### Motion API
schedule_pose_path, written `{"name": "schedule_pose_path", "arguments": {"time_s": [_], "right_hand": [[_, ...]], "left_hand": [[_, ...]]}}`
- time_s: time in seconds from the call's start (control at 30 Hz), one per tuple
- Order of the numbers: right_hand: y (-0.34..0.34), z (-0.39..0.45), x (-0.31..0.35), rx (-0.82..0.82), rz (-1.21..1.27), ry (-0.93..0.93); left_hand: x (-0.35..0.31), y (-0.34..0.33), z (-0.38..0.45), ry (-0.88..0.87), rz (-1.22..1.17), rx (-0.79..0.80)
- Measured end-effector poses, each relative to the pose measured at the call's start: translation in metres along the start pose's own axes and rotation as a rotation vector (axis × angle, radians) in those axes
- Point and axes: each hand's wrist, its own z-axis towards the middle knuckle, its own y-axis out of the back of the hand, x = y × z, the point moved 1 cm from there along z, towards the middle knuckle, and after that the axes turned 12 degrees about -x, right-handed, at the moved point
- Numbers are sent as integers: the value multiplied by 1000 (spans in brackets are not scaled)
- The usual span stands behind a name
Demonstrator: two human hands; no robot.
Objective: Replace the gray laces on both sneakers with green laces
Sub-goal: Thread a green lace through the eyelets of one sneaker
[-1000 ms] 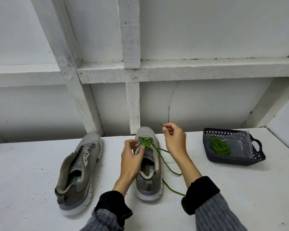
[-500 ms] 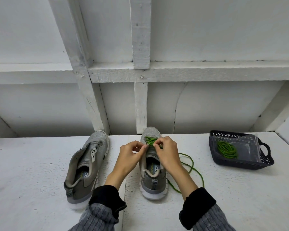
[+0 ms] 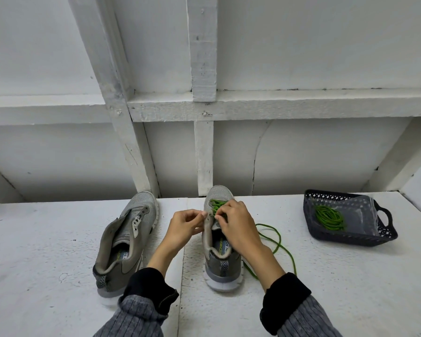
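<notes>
Both sets of fingers work the right-hand sneaker (image 3: pixel 220 242): the right hand (image 3: pixel 236 224) pinches its green lace (image 3: pixel 276 242), the left hand (image 3: pixel 184 226) pinches the eyelet edge. Another sneaker (image 3: pixel 127 239) lies unlaced to the left on the worktop (image 3: pixel 34 263); a basket (image 3: pixel 350 237) holds a coiled lace (image 3: pixel 328 217).

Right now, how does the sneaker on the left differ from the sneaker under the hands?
The left sneaker has bare eyelets and no lace; the right sneaker has a green lace through its front eyelets, its loose end trailing on the table. The left sneaker is untouched and angled; the right sneaker points straight at the wall, with the left hand and right hand working on it. Both are gray with white soles.
</notes>
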Motion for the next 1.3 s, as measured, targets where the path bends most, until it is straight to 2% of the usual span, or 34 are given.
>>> {"name": "schedule_pose_path", "arguments": {"time_s": [0.27, 0.37, 0.53, 0.63, 0.73, 0.8, 0.9, 0.97, 1.0, 1.07, 1.17, 1.23, 1.3], "right_hand": [[2, -2, 9, -37, -126, 56], [0, -2, 7, -33, -92, 36], [-5, -6, 0, -50, 92, -101], [-4, -8, -1, -87, 47, -144], [-3, -14, -6, -94, -19, -303], [-3, -19, -9, -135, -33, -396], [-2, -24, -9, -244, -22, -421], [-1, -26, -8, -243, 48, -455], [0, -27, -8, -218, 72, -492], [0, -28, -7, -183, 63, -533], [2, -28, -6, -176, 53, -554], [2, -28, -6, -170, 54, -561], [2, -28, -6, -166, 72, -569]], "left_hand": [[4, 2, 0, -34, -47, 40], [4, 2, 1, -38, -58, 24], [7, -1, 4, -70, 11, 11], [9, -5, 8, -66, 90, 1], [6, -5, 11, -50, 120, -41], [1, -4, 12, -6, 20, -108], [-12, -3, 13, 83, -371, -235], [-19, 3, 15, 93, -543, -332], [-19, 6, 18, 64, -500, -362], [-15, 12, 20, -70, -181, -329], [-3, 8, 15, -313, 382, -84], [0, 2, 12, -372, 570, 20], [-4, 0, 11, -385, 662, 37]]}}
